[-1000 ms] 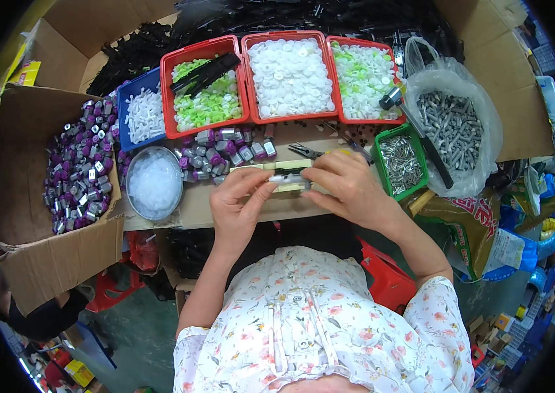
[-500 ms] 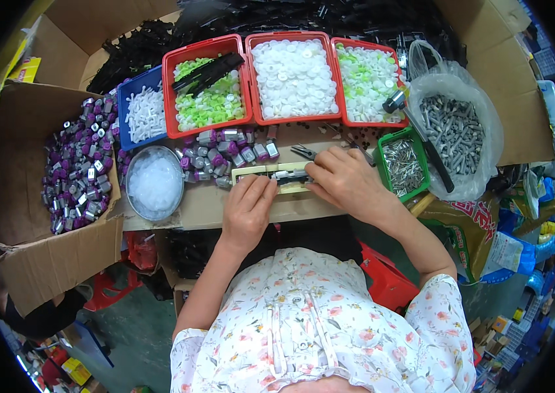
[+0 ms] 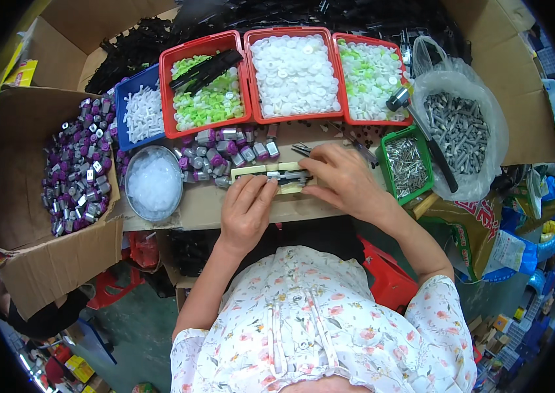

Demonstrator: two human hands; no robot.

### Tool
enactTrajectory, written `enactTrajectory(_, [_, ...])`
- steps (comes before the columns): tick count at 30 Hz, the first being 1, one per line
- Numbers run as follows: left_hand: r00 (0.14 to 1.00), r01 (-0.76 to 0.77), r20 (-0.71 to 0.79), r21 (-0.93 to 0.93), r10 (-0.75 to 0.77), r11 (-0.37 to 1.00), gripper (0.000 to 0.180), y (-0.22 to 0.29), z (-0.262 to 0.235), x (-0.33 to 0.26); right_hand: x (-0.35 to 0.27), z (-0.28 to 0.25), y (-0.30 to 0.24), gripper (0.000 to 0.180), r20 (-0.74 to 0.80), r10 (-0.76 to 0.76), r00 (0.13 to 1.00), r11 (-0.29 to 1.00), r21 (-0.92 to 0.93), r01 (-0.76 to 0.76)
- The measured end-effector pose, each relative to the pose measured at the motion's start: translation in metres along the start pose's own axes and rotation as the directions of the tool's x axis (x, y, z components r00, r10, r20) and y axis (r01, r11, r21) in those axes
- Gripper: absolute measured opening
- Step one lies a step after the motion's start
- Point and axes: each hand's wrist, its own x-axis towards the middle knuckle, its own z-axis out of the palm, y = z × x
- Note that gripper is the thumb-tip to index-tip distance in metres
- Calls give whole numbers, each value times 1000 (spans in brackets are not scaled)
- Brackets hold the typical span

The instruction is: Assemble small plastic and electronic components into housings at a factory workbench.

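Both hands meet at a pale yellow jig (image 3: 271,177) lying flat on the worktop (image 3: 205,206) directly in front of the person, close enough that the forearms can rest and the wrists stay low. The left hand (image 3: 246,211) lies over the jig's near left part, its fingers (image 3: 251,190) held together and pressed flat on it, seemingly to keep it from sliding. The right hand (image 3: 343,180) curls in from the other side, fingers bent and closed on a small dark metal part (image 3: 294,175) seated on the jig; whether they pinch it or only press it I cannot tell. The supplies stand in an arc just behind, each kind apart so one reach finds one sort: a blue bin (image 3: 140,111) of white pieces, a red bin (image 3: 209,85) of green ones with black strips laid across, a red bin (image 3: 294,72) of white discs, and a third red bin (image 3: 370,75) of mixed white and green. Purple-and-silver parts (image 3: 225,150) lie loose right behind the jig, with more heaped in the cardboard box (image 3: 74,170) at left. A clear round tub (image 3: 153,183) sits beside the left hand. At right, a green tray (image 3: 408,164) of metal pins and a plastic bag (image 3: 461,131) of grey ones stay near the right hand.
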Motion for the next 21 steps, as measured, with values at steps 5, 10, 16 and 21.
enactTrajectory(5, [1000, 9, 24, 26, -10, 1000, 38, -3, 4, 10, -4, 11, 5, 26, -61, 40, 997, 989, 142, -31])
enactTrajectory(10, [996, -38, 79, 31, 36, 999, 41, -6, 6, 11, -4, 13, 7, 18, -79, 80, 994, 981, 183, -64])
enactTrajectory(16, [996, -29, 85, 20, 27, 999, 41, -5, 5, 8, -6, 13, 9, 19, -59, 63, 996, 979, 199, -50])
enactTrajectory(21, [995, -27, 93, 19, 25, 999, 42, -4, 5, 8, 2, -1, 15, 27, -39, 29, 999, 985, 169, -22])
